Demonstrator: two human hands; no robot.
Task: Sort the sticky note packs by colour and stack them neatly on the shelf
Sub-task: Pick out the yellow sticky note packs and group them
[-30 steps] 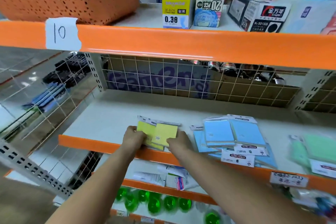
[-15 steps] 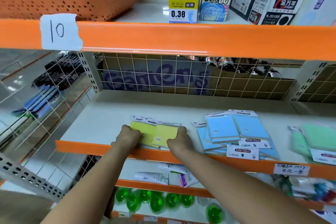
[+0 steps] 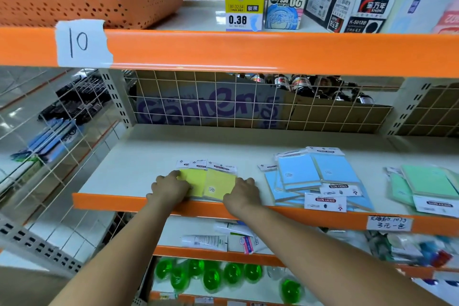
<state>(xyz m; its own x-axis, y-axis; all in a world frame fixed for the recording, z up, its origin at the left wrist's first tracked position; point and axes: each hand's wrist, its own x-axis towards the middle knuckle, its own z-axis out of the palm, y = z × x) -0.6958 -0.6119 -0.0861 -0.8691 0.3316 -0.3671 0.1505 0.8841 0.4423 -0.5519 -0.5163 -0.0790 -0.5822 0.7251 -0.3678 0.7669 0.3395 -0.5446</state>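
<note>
Both hands on yellow sticky note packs (image 3: 210, 182) at shelf (image 3: 139, 169) front: left hand (image 3: 170, 187) and right hand (image 3: 242, 192) grip opposite edges. Probably light, slick-wrapped; hold by side edges, not header cards.

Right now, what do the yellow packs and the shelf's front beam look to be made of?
Yellow sticky note packs: likely matte paper pads in clear glossy film, with printed white card headers. Orange front beam: seemingly painted metal, smooth with a soft sheen.

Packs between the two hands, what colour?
Yellow: the packs have white header cards, framed by the left hand and right hand. Head view.
</note>
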